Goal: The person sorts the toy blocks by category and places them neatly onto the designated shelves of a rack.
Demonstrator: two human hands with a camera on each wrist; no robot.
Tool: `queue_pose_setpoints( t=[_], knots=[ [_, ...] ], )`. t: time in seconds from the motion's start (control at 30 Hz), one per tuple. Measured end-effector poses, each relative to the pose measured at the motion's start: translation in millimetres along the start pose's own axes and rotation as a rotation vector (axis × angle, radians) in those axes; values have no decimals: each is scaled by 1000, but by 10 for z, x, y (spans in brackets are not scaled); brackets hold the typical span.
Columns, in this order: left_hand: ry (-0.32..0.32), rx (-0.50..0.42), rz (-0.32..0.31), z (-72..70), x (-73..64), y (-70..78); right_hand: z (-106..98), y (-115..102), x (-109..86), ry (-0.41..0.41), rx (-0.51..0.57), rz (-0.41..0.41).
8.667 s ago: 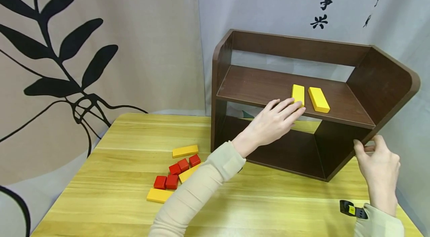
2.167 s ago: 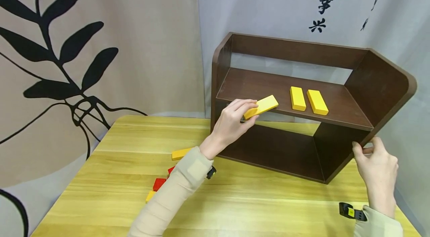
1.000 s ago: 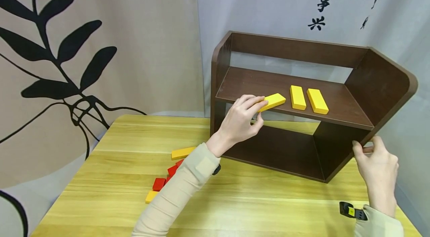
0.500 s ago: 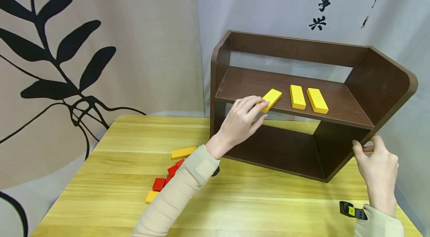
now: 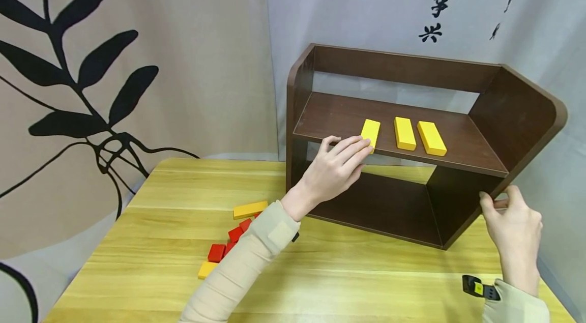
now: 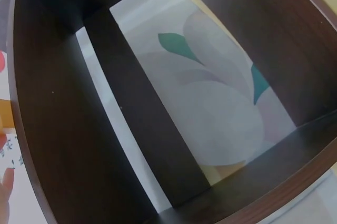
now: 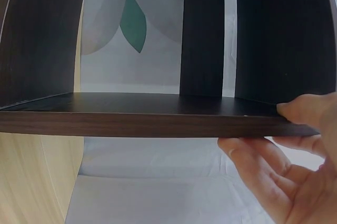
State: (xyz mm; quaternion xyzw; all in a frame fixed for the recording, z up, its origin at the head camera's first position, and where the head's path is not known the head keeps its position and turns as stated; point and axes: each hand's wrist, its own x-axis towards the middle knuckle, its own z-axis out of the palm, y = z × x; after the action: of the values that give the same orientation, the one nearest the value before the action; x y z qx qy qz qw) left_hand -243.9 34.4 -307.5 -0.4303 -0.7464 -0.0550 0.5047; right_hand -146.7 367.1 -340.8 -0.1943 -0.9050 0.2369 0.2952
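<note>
A dark brown two-tier shelf stands on the table. Three yellow rectangular blocks lie on its upper board: a left one, a middle one and a right one. My left hand touches the near end of the left block with extended fingers, which partly cover it. At the left edge of the left wrist view, the yellow block shows beside a fingertip, with the thumb apart from it. My right hand pinches the front edge of the shelf's right side panel, thumb inside, fingers outside.
On the wooden table, left of the shelf, lie several red cubes, a yellow block and another yellow block. The left sleeve covers part of this group. Printed cloth hangs behind.
My left hand has brought a third yellow block to the upper board and turned it to point backward, beside the other two. Its thumb has come away. The right hand keeps its place.
</note>
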Motion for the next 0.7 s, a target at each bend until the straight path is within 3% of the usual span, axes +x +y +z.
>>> queue_pose_setpoints(
  t=[0.4, 0.7],
  knots=[
    [-182, 73, -1, 15, 90, 63, 13, 5, -8, 17, 3, -13],
    [-301, 56, -38, 46, 153, 99, 12, -2, -10, 18, 4, -8]
  ],
)
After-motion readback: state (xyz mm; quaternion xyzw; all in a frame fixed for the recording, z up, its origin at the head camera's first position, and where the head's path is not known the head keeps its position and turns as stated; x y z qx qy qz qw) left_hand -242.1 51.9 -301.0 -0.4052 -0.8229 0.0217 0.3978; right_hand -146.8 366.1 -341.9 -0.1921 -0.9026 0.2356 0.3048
